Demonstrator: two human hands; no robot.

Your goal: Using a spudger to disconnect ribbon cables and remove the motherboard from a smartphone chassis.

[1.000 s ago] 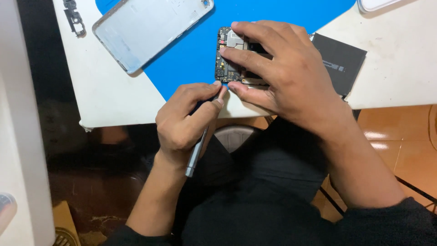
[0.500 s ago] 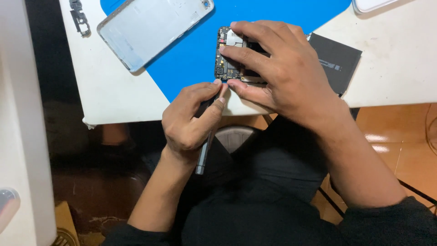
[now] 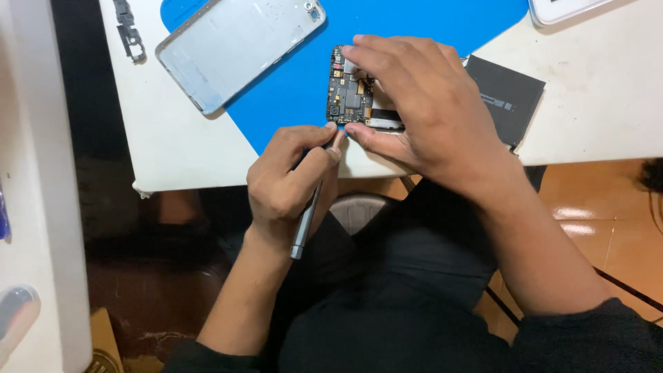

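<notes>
Two hands worked on one opened phone at the table's edge.
The left hand (image 3: 286, 183) gripped one screwdriver (image 3: 304, 221); the right hand (image 3: 428, 110) pinched the phone's circuit board (image 3: 349, 93) over the blue mat (image 3: 290, 90), beside one silver back cover (image 3: 238, 45) and one black battery (image 3: 507, 97).

Both hands are bare: no gloves, rings, watch or bands show on the left hand (image 3: 286, 183) or the right hand (image 3: 428, 114). The fingernails are short and plain. Both forearms are uncovered from the wrist most of the way up. A dark, near-black sleeve is pushed up near the elbow on each arm, showing at the bottom edge on the left and as a thick rolled cuff at the lower right corner. The lap between the arms is clothed in the same dark, plain fabric, softly creased, with no print or pattern visible.
</notes>
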